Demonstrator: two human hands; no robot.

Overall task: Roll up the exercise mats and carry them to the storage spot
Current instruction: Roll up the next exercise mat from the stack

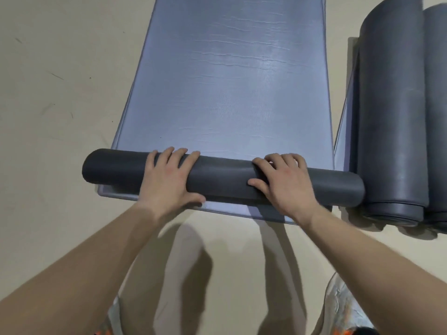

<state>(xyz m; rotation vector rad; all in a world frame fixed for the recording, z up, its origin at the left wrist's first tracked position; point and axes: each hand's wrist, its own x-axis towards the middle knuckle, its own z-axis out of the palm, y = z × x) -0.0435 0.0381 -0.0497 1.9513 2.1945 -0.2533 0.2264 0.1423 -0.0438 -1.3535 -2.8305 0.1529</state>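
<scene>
A blue-grey exercise mat (229, 81) lies flat on the floor and stretches away from me. Its near end is wound into a dark grey roll (225, 180) lying crosswise, with another mat's edge (116, 192) showing beneath it. My left hand (169, 180) lies over the left part of the roll, fingers curved across its top and thumb on the near side. My right hand (283, 182) lies over the right part the same way. Two rolled dark grey mats (391, 112) lie lengthwise at the right, on another flat mat.
The beige floor (60, 81) spreads to the left and in front of me, with a few scuff marks. My shoes (343, 310) show at the bottom edge. The end of the roll almost touches the rolled mats on the right.
</scene>
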